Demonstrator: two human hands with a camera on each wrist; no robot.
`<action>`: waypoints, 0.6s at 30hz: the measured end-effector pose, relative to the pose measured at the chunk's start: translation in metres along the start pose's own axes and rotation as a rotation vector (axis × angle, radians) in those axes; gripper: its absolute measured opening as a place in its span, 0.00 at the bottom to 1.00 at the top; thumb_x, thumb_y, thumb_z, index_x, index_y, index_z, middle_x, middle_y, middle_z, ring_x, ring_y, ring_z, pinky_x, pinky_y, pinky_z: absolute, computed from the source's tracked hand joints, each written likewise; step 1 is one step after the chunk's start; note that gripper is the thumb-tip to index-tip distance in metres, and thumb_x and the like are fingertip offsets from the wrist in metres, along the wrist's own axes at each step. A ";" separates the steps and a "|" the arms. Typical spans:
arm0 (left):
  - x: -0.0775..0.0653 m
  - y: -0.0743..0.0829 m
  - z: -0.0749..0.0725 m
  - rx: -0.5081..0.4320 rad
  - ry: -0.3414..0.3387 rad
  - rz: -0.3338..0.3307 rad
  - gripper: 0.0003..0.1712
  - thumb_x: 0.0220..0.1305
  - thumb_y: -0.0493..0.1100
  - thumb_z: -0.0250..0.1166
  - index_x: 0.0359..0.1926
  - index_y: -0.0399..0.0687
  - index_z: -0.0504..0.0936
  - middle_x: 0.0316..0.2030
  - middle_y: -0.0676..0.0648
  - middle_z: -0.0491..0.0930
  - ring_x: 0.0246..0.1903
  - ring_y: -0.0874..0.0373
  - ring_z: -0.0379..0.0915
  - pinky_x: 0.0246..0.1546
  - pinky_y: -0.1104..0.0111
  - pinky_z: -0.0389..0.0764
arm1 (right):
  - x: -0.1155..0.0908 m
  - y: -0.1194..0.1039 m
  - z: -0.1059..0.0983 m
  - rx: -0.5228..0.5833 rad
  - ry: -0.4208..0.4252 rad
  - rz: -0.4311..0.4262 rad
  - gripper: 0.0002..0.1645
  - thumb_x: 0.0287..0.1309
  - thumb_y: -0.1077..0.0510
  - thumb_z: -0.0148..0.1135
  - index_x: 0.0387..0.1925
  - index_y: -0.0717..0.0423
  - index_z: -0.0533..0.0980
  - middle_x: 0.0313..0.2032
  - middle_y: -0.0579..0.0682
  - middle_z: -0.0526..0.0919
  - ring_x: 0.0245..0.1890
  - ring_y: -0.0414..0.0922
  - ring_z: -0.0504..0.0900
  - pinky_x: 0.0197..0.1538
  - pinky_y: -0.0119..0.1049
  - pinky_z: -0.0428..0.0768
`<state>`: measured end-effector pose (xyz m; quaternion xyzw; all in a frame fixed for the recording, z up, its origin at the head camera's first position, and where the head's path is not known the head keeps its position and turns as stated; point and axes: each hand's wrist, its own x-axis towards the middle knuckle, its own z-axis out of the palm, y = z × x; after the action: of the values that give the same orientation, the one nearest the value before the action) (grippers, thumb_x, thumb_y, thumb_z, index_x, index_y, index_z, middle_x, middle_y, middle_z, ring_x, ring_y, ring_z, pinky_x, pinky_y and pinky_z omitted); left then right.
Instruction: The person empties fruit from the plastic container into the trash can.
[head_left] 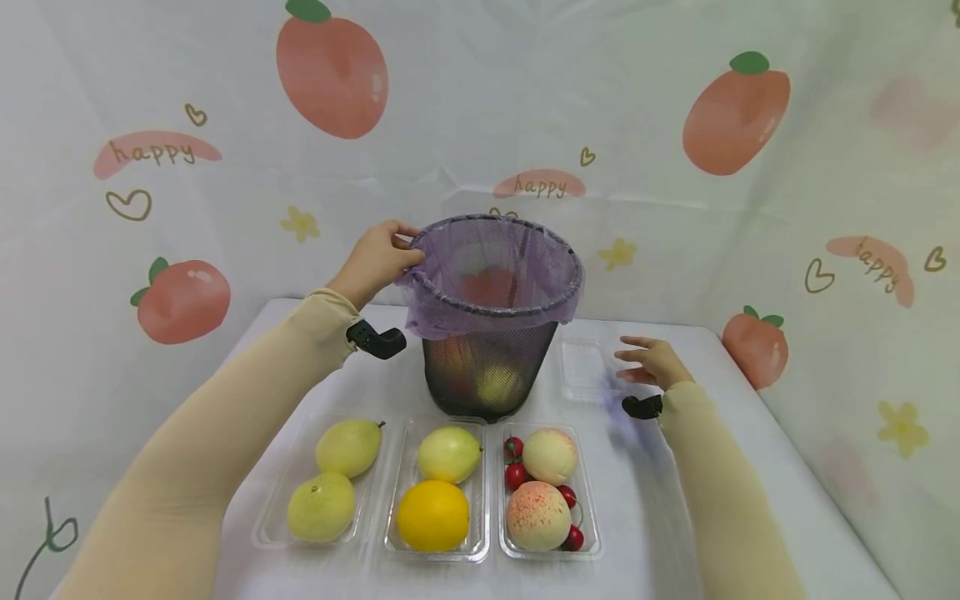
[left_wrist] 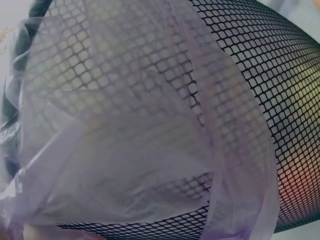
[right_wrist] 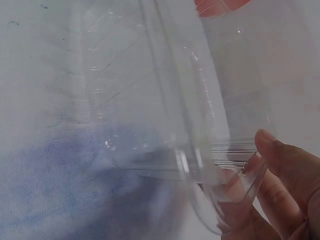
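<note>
A black mesh wastebasket [head_left: 487,367] lined with a thin purple plastic bag [head_left: 495,321] stands at the table's middle. My left hand [head_left: 378,260] grips its rim at the left, thumb over the bag's folded edge. In the left wrist view, the bag [left_wrist: 130,165] hangs over the mesh [left_wrist: 295,120], hiding most of that hand. Yellow-green and reddish shapes show through the basket's lower wall. To its right, my right hand [head_left: 656,364] pinches a clear plastic box [right_wrist: 165,125] at one corner, thumb on top and fingers beneath, as the right wrist view shows.
In front of the basket stand three clear trays. The left holds a pear [head_left: 348,447] and a round yellow-green fruit [head_left: 321,507]; the middle, a lemon [head_left: 450,454] and an orange-yellow fruit [head_left: 432,515]; the right, peaches [head_left: 538,515] and cherries [head_left: 516,476]. A printed cloth [head_left: 450,100] hangs behind.
</note>
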<state>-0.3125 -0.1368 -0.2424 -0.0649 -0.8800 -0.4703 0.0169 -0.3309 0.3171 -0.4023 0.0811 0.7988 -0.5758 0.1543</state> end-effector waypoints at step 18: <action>-0.003 0.003 -0.001 0.000 -0.001 -0.004 0.29 0.61 0.39 0.57 0.65 0.42 0.68 0.57 0.38 0.74 0.46 0.53 0.72 0.40 0.69 0.75 | 0.007 0.003 0.003 -0.013 0.034 0.037 0.38 0.65 0.61 0.58 0.72 0.62 0.56 0.68 0.66 0.63 0.27 0.36 0.85 0.35 0.26 0.82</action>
<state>-0.3094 -0.1360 -0.2394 -0.0634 -0.8801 -0.4702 0.0158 -0.3363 0.3145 -0.4082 0.1045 0.8035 -0.5660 0.1520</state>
